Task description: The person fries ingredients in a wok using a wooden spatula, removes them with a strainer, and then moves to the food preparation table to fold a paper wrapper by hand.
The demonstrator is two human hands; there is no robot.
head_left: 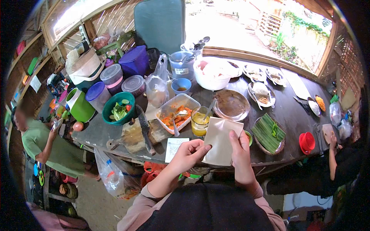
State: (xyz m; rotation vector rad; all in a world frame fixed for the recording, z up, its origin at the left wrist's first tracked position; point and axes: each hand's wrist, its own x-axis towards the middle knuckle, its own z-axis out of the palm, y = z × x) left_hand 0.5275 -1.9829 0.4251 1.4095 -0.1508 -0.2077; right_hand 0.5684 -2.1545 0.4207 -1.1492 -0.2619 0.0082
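A flat brown paper piece [222,140] is held upright between my two hands, over the table's front edge. My left hand [189,154] pinches its lower left edge between thumb and fingers. My right hand [241,152] grips the right side, thumb on the face towards me. Just behind the paper stands a glass of yellow liquid [200,122] with a spoon in it. A plastic box of orange food [178,111] is to the left of the glass. A handwritten note [176,149] lies near my left hand.
A knife [145,129] lies on a wooden board [129,135] beside a green bowl [119,108]. Banana leaves [268,133], red cups [306,141] and plates stand to the right. One person [50,142] is at the far left; another person's hand [332,141] is at the right.
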